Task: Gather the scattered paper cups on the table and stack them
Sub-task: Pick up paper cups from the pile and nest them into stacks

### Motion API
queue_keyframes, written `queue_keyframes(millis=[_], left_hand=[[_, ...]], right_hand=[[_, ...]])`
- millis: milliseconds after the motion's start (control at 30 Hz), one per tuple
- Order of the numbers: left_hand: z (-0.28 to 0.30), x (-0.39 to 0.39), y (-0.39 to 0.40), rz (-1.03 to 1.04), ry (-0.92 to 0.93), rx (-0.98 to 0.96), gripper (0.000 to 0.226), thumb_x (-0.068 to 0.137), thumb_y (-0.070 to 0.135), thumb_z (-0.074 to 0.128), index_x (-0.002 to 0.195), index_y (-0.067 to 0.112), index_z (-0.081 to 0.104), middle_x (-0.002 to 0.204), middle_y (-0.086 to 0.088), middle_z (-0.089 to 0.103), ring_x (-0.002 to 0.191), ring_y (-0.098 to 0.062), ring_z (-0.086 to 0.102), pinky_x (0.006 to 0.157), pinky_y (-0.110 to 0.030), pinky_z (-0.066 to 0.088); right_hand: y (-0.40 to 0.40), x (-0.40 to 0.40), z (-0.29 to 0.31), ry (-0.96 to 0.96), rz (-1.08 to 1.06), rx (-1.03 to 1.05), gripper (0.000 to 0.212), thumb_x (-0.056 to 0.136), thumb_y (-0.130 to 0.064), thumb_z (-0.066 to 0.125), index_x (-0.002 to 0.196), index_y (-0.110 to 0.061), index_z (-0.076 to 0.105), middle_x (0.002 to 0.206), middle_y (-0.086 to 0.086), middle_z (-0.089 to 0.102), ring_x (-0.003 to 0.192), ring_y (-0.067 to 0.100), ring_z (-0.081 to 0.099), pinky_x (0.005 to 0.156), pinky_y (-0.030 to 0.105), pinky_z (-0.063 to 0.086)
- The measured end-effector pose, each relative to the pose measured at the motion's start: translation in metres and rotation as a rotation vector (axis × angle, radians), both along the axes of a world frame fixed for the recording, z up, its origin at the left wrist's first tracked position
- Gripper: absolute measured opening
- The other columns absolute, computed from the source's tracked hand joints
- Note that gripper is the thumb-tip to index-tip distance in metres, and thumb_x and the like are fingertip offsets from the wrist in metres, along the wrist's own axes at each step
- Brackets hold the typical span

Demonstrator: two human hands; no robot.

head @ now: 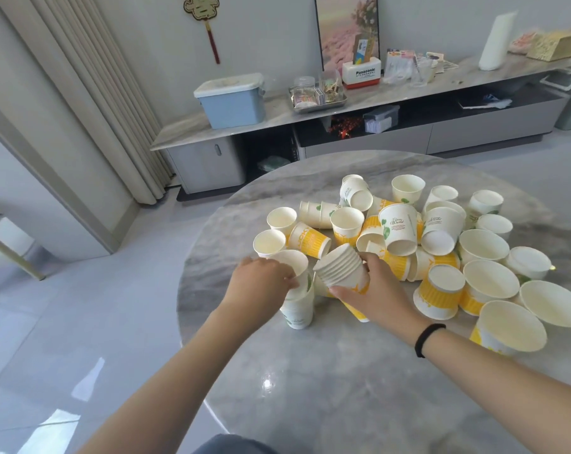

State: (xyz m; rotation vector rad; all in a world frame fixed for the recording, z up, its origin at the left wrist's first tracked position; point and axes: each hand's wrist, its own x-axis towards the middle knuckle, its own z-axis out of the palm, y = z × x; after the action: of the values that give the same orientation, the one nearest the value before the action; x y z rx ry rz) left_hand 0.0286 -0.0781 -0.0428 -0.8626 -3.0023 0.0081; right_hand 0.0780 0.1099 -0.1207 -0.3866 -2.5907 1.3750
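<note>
A round, grey marbled bench (310,388) is seen from above, with two bare forearms reaching across its near edge. A black band (427,339) is worn on the right wrist. The right hand (379,290) is closed around a stack of nested paper cups (341,268), held tilted with the rims pointing up and to the left, a yellow-banded cup at the bottom of the stack. Just beside it, the left hand (261,280) is clamped on the rim of a white cup (292,262) set in a short upright stack (299,309) that stands on the bench. The two hands are kept close together but not touching. Beyond and to the right, a heap of loose cups (408,231), white and yellow-banded, is spread over the bench, some upright, some lying on their sides, some upturned. Farther back, a low cabinet (343,103) along the wall is seen, with a blue box (233,101) resting on it.
</note>
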Motion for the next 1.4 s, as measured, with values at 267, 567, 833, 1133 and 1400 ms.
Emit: queue_keyframes(millis=[267, 567, 833, 1133, 1400], left_hand=[[-0.023, -0.006, 0.000, -0.059, -0.280, -0.022, 0.035, 0.100, 0.035, 0.038, 0.106, 0.022, 0.069, 0.106, -0.002, 0.070, 0.105, -0.026, 0.055, 0.098, -0.028, 0.030], [-0.014, -0.007, 0.027, -0.068, -0.066, 0.187, 0.029, 0.095, 0.037, 0.045, 0.115, 0.026, 0.064, 0.116, 0.005, 0.064, 0.112, -0.017, 0.053, 0.100, -0.031, 0.022], [-0.033, -0.038, 0.119, 0.124, -0.275, -0.102, 0.035, 0.094, 0.011, 0.041, 0.128, 0.004, 0.045, 0.131, -0.016, 0.051, 0.121, -0.033, 0.051, 0.096, -0.038, 0.042], [-0.038, -0.075, 0.123, 0.217, -0.596, 0.166, 0.033, 0.089, 0.007, 0.053, 0.119, 0.013, 0.065, 0.118, -0.007, 0.063, 0.109, -0.022, 0.059, 0.095, -0.029, 0.047], [-0.023, -0.083, 0.113, 0.223, -1.142, 0.430, 0.033, 0.093, 0.002, 0.053, 0.121, 0.016, 0.061, 0.088, -0.002, 0.059, 0.080, -0.015, 0.057, 0.068, -0.020, 0.054]], right_hand=[[-0.002, 0.006, -0.014, -0.082, -0.029, 0.035, 0.070, 0.068, -0.041, 0.079, 0.125, -0.020, 0.043, 0.123, 0.000, 0.048, 0.110, 0.016, 0.051, 0.087, 0.032, 0.045], [0.015, 0.026, -0.006, -0.128, -0.042, 0.140, 0.073, 0.069, -0.043, 0.076, 0.127, -0.017, 0.042, 0.123, 0.002, 0.049, 0.109, 0.021, 0.053, 0.084, 0.034, 0.047], [0.050, 0.035, -0.009, -0.255, -0.077, 0.206, 0.076, 0.066, -0.050, 0.075, 0.125, -0.014, 0.043, 0.118, 0.006, 0.053, 0.105, 0.024, 0.057, 0.083, 0.037, 0.052], [0.056, 0.023, -0.015, -0.348, -0.011, 0.321, 0.073, 0.071, -0.053, 0.069, 0.126, -0.016, 0.038, 0.127, 0.005, 0.047, 0.114, 0.025, 0.051, 0.085, 0.035, 0.047], [0.036, 0.002, -0.018, -0.246, 0.015, 0.121, 0.075, 0.068, -0.053, 0.072, 0.129, -0.020, 0.042, 0.127, 0.001, 0.049, 0.116, 0.021, 0.051, 0.093, 0.035, 0.046]])
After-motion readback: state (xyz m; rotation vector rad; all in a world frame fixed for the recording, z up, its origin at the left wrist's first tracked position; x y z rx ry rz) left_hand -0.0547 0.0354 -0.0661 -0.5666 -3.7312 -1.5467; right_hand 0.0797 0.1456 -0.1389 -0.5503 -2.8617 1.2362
